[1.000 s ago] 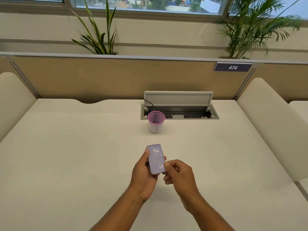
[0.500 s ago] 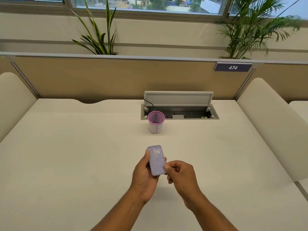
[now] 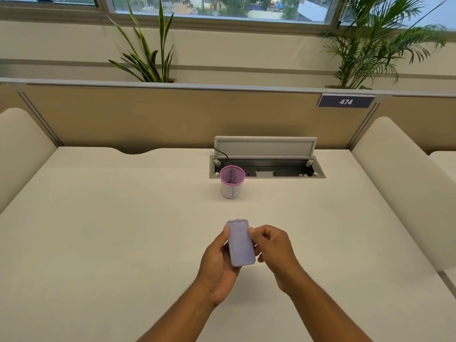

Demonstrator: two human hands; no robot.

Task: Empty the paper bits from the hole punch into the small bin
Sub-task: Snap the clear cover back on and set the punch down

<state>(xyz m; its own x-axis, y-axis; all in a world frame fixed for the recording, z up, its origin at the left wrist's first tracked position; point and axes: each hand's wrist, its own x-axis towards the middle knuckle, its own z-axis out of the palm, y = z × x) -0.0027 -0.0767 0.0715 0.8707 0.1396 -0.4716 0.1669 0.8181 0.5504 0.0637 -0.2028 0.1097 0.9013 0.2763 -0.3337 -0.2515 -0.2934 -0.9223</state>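
The hole punch (image 3: pixel 240 243), a small lilac block with rounded corners, sits above the tabletop (image 3: pixel 98 230) in front of the person, well short of the small bin (image 3: pixel 232 182), which stands upright near the open cable tray (image 3: pixel 267 166). The left hand (image 3: pixel 219 262) cradles it from underneath and along its left side, thumb on the edge; the right hand (image 3: pixel 272 248) is curled with its fingertips (image 3: pixel 254 234) closed on the right edge. It looks light and rigid, probably smooth plastic, so a firm grip on the long sides seems wiser than a pinch at the ends, and any catch tray for the paper bits likely needs a careful pull so it does not pop and scatter them. Only one flat lilac face shows; no seam, lever or tray is visible, and I cannot tell which side opens. No paper bits can be seen, and the bin's mesh inside is too dark to judge its contents.
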